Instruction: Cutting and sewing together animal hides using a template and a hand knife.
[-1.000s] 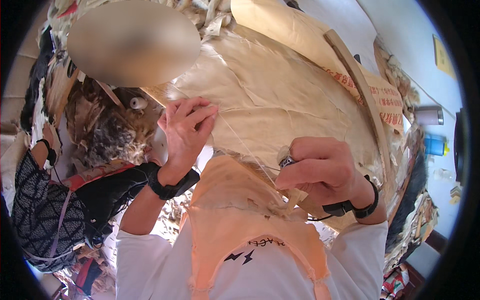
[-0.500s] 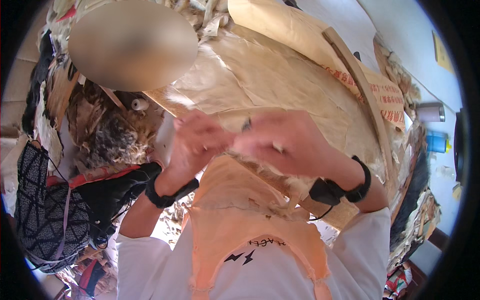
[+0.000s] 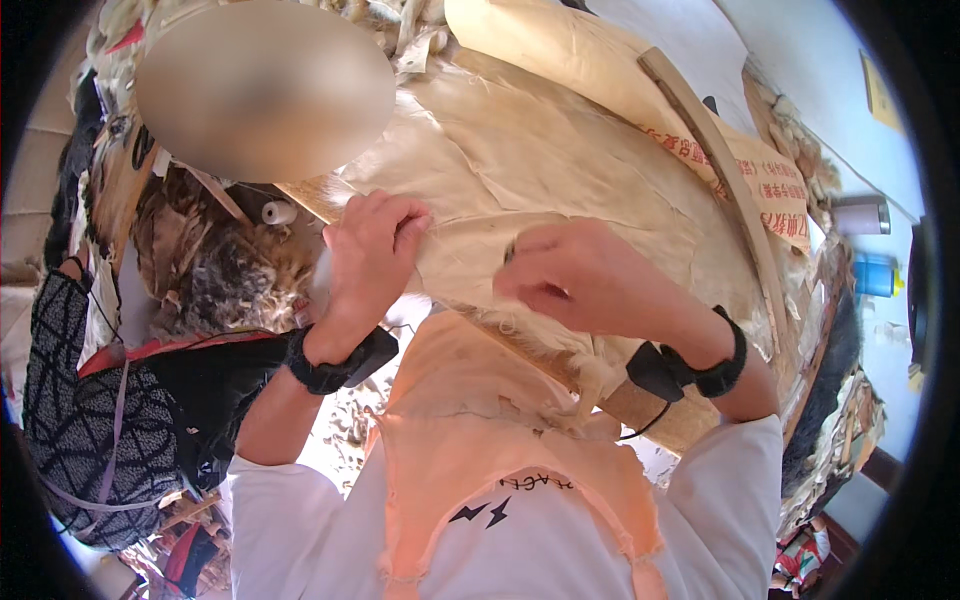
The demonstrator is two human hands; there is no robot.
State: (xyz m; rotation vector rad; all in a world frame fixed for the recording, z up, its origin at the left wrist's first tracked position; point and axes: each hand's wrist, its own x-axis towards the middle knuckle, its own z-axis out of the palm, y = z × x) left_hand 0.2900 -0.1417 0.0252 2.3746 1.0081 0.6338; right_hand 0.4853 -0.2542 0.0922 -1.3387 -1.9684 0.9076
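A large pale tan hide (image 3: 520,140) with creases lies across the work board, light fur showing along its near edge. Over its near left part is my left hand (image 3: 372,250), fingers curled and closed; what they pinch, if anything, is too small to make out. My right hand (image 3: 585,280) is a short way to the right above the near edge, fingers curled in, with a dark band on one finger. Whatever it may grip is hidden. The two hands are apart.
A long wooden strip (image 3: 710,160) lies over the hide's right side, beside printed brown paper (image 3: 560,40). A white thread spool (image 3: 280,212) rests near fur scraps (image 3: 225,265) at left. Another person in black patterned clothing (image 3: 90,430) is close on the left. A blue container (image 3: 873,275) stands far right.
My hands were together and blurred in the middle; now they are apart, the left moved left and slightly up, the right a little to the right.
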